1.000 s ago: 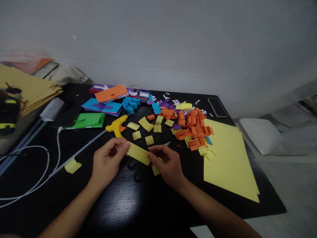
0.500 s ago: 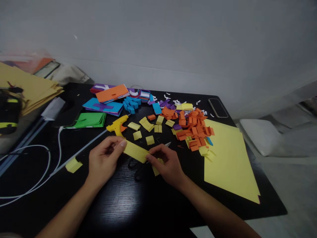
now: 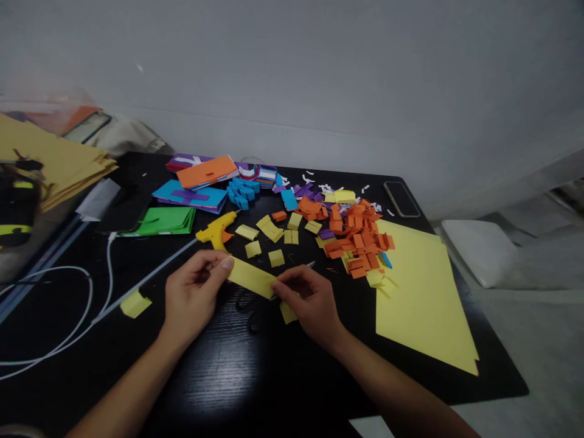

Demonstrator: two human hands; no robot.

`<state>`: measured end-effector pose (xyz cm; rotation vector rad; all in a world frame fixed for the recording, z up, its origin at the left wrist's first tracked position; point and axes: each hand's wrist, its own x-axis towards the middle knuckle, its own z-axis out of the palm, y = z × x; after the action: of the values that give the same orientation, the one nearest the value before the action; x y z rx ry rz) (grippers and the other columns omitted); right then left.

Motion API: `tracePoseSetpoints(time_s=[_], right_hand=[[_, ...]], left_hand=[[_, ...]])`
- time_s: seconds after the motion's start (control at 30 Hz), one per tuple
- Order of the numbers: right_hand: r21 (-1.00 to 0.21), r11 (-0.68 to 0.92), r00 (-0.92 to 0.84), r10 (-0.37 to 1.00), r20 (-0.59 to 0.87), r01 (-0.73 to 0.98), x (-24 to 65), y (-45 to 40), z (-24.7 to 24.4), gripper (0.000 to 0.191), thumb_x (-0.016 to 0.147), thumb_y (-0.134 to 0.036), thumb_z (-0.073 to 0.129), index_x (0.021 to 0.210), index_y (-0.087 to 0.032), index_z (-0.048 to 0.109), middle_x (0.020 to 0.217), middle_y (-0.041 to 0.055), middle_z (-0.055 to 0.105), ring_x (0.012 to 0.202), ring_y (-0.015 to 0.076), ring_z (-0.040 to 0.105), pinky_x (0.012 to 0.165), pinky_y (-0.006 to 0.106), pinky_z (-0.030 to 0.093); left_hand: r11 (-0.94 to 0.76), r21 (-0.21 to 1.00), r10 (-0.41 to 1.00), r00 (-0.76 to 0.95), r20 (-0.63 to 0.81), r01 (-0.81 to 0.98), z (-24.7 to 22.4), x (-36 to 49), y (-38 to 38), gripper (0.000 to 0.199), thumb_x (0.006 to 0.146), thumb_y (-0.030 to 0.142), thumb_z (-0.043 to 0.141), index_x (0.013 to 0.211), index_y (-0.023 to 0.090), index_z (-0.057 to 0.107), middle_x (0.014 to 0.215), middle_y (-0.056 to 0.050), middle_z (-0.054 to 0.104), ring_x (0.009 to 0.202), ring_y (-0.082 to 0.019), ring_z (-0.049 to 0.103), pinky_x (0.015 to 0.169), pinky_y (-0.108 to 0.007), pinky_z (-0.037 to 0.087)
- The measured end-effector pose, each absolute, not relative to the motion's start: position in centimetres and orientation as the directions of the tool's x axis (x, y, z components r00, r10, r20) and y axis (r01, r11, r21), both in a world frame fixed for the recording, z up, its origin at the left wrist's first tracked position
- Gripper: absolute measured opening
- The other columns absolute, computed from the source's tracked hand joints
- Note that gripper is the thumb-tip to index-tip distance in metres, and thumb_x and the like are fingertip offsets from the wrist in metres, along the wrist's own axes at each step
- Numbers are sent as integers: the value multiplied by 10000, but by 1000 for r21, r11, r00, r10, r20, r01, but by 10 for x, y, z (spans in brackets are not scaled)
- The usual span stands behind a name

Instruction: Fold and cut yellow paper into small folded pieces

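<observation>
A flat yellow paper strip [image 3: 250,277] is stretched between my two hands above the black table. My left hand [image 3: 194,295] pinches its left end between thumb and fingers. The right end sits in the pinch of my right hand [image 3: 312,304]. Beneath the strip lie black-handled scissors [image 3: 255,317], partly covered, with the blade tip showing past my right hand. A small yellow piece [image 3: 288,313] rests partly under my right hand. Just beyond my left hand is a yellow glue gun [image 3: 215,231], and several small folded yellow pieces [image 3: 276,258] are scattered beyond the strip.
Orange folded pieces [image 3: 360,237] are heaped at the right beside large yellow sheets [image 3: 422,298]. A phone [image 3: 401,199] lies at the back right. Green paper [image 3: 166,221] and blue folded paper [image 3: 189,196] are at the back left. A white cable [image 3: 91,304] curls at the left.
My right hand has shifted very slightly to the right, and the yellow strip looks a little straighter. My left hand is almost in the same place.
</observation>
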<state>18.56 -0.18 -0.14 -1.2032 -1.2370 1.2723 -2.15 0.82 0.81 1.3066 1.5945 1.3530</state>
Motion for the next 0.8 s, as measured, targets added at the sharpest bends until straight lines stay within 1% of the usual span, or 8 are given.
tracePoseSetpoints(time_s=[0.13,0.27,0.33,0.47,0.53,0.6,0.7,0.8], right_hand=[[-999,-30,-44,999,-30,-15,186,-1,-2,180,799,-326,821,855,-203,702,800,25,741,713,164,714,683,275,604],[-1000,-25,-37,999,-24,-15,187,-1,-2,164,810,-309,809,863,-206,694,820,25,739,728,159,711,696,271,602],[-999,-29,-34,999,-28,-25,187,-1,-3,174,815,-311,806,898,-210,691,826,22,736,728,157,710,694,268,601],[-993,-83,-119,990,-73,-81,186,1,-5,259,811,-384,812,977,-214,708,837,21,742,715,161,715,674,272,606],[-990,-119,-180,978,-104,-74,186,2,-5,274,802,-425,819,938,-203,733,818,20,754,694,161,713,654,269,599],[-988,-147,-214,967,-137,-35,186,4,-5,265,809,-445,814,870,-194,752,745,11,752,653,159,705,622,260,581],[-981,-192,-224,957,-185,-7,188,4,-5,264,827,-456,796,808,-195,767,654,1,745,595,161,701,587,259,564],[-973,-228,-210,953,-217,-27,188,4,-5,256,819,-455,802,809,-200,780,646,3,758,581,166,711,590,267,565]], left_hand=[[-36,961,950,-289,119,276,8,-22,9,179,861,398,736,861,219,745,691,19,639,616,-144,556,565,-247,461],[-41,962,948,-292,122,269,9,-21,9,167,855,387,737,846,220,744,692,21,649,626,-148,568,577,-246,468],[-38,963,947,-297,120,268,10,-21,9,166,849,381,739,839,215,742,690,20,652,621,-147,567,572,-246,466],[-28,963,953,-285,106,267,11,-17,8,178,843,386,738,830,209,738,677,18,643,606,-146,563,558,-244,462],[-24,963,961,-258,96,268,11,-16,7,170,845,380,735,830,211,738,671,22,642,597,-144,565,552,-241,464],[-28,965,969,-231,90,259,12,-14,6,161,845,372,733,825,213,738,668,23,648,593,-142,572,550,-239,471],[-35,969,971,-222,91,244,12,-13,6,152,840,360,736,817,210,736,667,23,656,595,-140,580,554,-235,481],[-32,970,970,-226,88,241,13,-13,7,149,835,350,740,813,203,737,652,23,657,587,-137,582,550,-233,480]])
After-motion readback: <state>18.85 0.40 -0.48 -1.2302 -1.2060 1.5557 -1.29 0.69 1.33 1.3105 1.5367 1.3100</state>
